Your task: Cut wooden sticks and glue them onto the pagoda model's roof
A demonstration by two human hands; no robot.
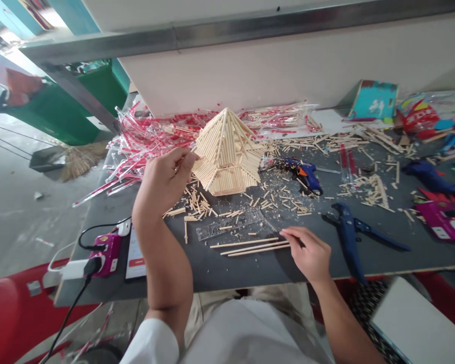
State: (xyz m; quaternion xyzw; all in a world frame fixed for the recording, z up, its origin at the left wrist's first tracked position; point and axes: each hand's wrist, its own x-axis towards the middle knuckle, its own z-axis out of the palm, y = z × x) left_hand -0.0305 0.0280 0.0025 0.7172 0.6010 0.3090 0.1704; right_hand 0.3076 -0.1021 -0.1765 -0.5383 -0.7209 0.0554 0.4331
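Observation:
A small pagoda-like model of pale wooden sticks (227, 146) stands near the middle of the dark table. At its left edge is my left hand (169, 177), thumb and fingers pinched together; whatever is between them is too small to make out. My right hand (307, 251) is lower right of the model, its fingertips pinched at the right ends of several long thin sticks (256, 248) lying on the table. What those fingertips grip cannot be made out. A clear ruler (231, 226) lies just beyond the sticks, with short cut pieces (199, 202) around it.
A blue glue gun (307, 177) lies right of the model, blue cutters (347, 227) beside my right hand. Plastic-wrapped sticks (144, 136) heap behind. A pink power socket (108, 255) and phone (135, 258) sit at the left; a metal bar (227, 35) crosses above.

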